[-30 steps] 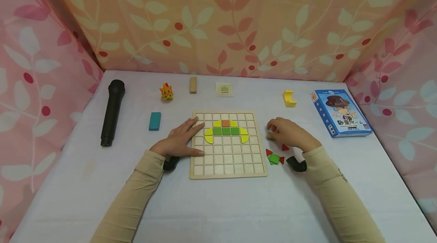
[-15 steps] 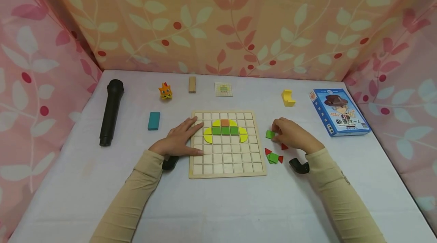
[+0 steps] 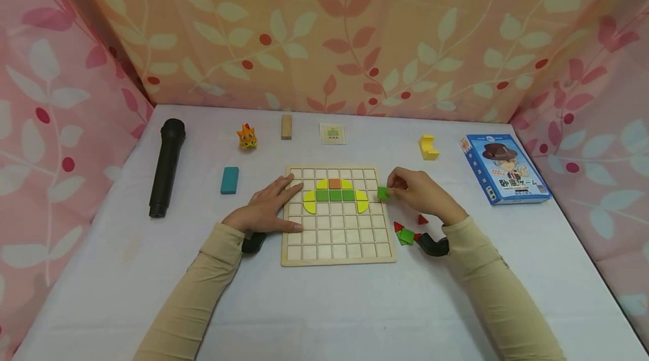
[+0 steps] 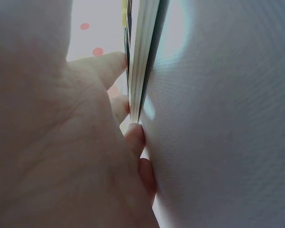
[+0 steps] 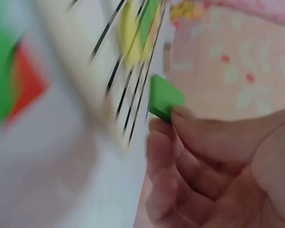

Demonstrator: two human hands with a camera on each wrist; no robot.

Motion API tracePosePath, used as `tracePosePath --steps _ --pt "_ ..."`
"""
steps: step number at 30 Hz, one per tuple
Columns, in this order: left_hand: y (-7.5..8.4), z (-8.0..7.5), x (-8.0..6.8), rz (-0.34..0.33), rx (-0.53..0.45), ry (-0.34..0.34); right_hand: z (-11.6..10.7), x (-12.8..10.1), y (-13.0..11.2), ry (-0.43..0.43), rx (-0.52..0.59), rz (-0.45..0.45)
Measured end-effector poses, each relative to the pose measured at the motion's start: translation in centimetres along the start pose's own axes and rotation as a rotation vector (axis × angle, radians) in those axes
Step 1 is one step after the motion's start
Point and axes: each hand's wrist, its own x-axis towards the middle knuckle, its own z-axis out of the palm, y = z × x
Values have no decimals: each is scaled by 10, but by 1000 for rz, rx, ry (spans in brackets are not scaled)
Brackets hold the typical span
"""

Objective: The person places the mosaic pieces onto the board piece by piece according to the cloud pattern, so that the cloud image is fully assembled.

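Between thumb and fingertip my right hand (image 3: 421, 192) pinches a green square tile (image 5: 164, 96), held over the right edge of the wooden grid board (image 3: 338, 251). My left hand (image 3: 266, 209) lies with straight fingers on the board's left edge; the left wrist view shows its fingertips against that edge. Set in the board's upper cells are a row of green squares (image 3: 336, 195), an orange square (image 3: 334, 183) above them, and yellow curved pieces (image 3: 310, 202) around them. Right of the board lie a loose green tile (image 3: 405, 236) and several red triangles (image 3: 423, 219).
At the back stand an orange toy figure (image 3: 247, 136), a wooden block (image 3: 286, 127), a small pattern card (image 3: 333, 134) and a yellow piece (image 3: 428, 147). A black microphone (image 3: 167, 168) and teal block (image 3: 230, 180) lie left. A blue box (image 3: 506, 169) lies right.
My right hand has picked up the green tile from the table right of the board and carried it left to the board's edge. My left hand has stayed in place.
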Motion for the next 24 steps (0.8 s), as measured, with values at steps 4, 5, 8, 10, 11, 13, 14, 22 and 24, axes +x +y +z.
tracePosePath --steps 4,5,8,10,11,13,14,22,24 --pt "0 0 -1 -11 3 -2 12 12 -26 8 88 -12" --pt "0 0 -1 -11 6 1 16 15 -33 4 100 -12" --pt "-1 0 -1 -4 16 10 29 23 -53 -27 117 -20" --pt "-1 1 -1 1 18 12 37 28 -63 -46 122 -33" --pt "-1 0 -1 3 17 12 41 30 -68 -55 119 -41" --pt "-2 1 -1 0 16 9 48 34 -75 -68 118 -53" --pt "-2 1 0 -2 13 7 50 36 -78 -71 111 -61" --pt "-7 4 3 -15 15 -3 64 44 -87 -96 46 -79" --pt "-6 3 2 -6 13 2 65 45 -87 -98 36 -83"
